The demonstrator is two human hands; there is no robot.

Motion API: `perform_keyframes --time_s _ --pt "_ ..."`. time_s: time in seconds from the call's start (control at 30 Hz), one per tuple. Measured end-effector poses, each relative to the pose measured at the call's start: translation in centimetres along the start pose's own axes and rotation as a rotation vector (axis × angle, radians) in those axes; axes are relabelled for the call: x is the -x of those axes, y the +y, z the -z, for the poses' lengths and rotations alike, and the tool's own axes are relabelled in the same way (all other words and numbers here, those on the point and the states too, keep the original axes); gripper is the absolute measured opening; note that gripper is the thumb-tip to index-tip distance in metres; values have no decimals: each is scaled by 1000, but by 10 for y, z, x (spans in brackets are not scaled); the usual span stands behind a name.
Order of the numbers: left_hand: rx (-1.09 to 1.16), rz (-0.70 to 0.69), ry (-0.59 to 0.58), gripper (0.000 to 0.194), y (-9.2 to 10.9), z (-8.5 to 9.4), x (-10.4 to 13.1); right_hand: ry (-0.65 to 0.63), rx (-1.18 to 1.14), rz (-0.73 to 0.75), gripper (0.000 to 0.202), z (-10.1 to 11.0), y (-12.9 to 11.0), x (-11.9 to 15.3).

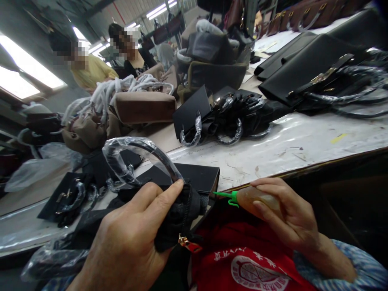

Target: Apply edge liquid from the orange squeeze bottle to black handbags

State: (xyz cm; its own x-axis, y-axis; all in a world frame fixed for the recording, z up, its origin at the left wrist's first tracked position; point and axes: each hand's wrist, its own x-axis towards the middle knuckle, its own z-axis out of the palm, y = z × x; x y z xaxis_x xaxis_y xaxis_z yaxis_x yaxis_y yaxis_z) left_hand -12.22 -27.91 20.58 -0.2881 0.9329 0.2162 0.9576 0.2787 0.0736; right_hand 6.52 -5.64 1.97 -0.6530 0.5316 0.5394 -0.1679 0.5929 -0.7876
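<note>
My left hand [136,230] is closed on a black handbag [174,210], its thumb pressed along the top by the opening. A zipper with a gold slider and red pull [188,244] hangs at the bag's near side. Above the hand arches the bag's handle [157,151], wrapped in clear plastic. My right hand [287,210] is wrapped round a squeeze bottle [257,201] of amber liquid. The bottle's thin green nozzle [224,195] points left, toward the bag's edge; whether it touches cannot be told.
Black bag pieces with plastic-wrapped handles [230,117] lie on the white table [303,141]. More black bags [318,60] lie at the right. Brown bags [145,107] are heaped behind. Two people [91,72] are at the back left. A red apron [218,258] covers my lap.
</note>
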Motion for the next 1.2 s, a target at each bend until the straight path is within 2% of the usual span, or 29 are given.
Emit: perform_keyframes --time_s 0.13,0.27,0.33,0.47,0.57,0.67,0.8,1.1,1.2 --pt "-1 16 0 61 2 1 0 -56 -7 -19 25 2 0 -2" --pt "-10 20 -7 64 2 0 2 31 47 28 29 2 2 -2" --pt "-14 28 -14 65 2 0 4 17 31 33 29 2 0 -1" --pt "-11 29 -15 66 1 0 9 -70 -68 -71 20 0 -3 4" --pt "-14 29 -9 66 1 -1 15 -37 -107 -174 16 -3 -1 7" --pt "-27 25 2 62 1 -3 22 15 -85 -202 15 -4 0 8" --pt "-70 29 2 58 4 -6 30 -21 -129 -259 12 -3 -3 4" --pt "-97 87 24 56 9 -8 45 -38 -95 -289 14 -2 0 3" --pt "-118 88 12 56 9 -8 50 -8 -55 -265 14 -1 -2 3"
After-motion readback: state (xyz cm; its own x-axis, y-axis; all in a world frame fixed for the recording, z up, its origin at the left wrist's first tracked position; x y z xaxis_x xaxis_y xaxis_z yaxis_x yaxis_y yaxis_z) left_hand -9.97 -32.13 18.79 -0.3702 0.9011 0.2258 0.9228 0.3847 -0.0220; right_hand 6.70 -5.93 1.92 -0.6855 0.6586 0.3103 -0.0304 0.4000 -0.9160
